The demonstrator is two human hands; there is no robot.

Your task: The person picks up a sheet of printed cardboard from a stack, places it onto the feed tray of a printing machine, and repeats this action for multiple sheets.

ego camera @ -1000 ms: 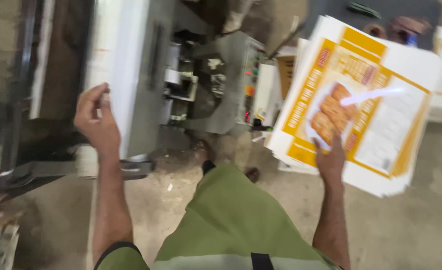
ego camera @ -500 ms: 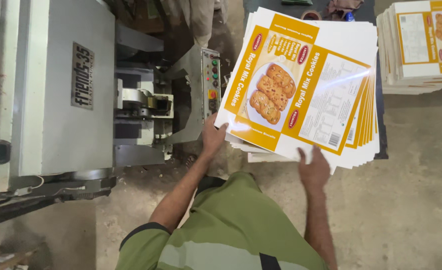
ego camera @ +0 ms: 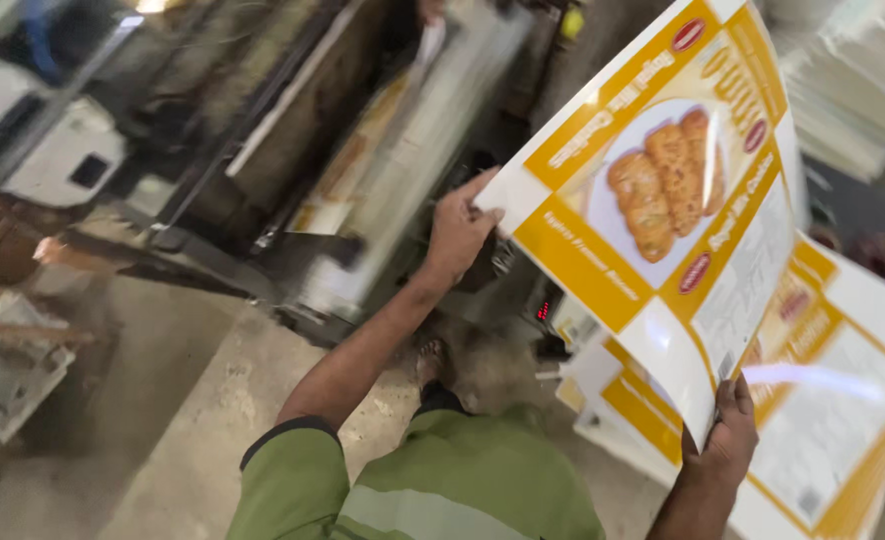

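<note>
Printed carton sheets (ego camera: 663,230), yellow and white with a biscuit picture: you hold a lifted batch out in front of you, tilted, above a second spread of sheets (ego camera: 833,420) lying lower right. Your left hand (ego camera: 458,230) pinches the upper left corner, thumb over the face. Your right hand (ego camera: 725,440) clamps the lower edge, fingers curled over it. Keep both grips on opposite edges so the sheets stay squared and do not sag or fan. Grey machine (ego camera: 383,170) beyond your left arm is blurred; its parts cannot be made out. Pale stack (ego camera: 853,90) top right is cut off. Concrete floor (ego camera: 173,420) below.
</note>
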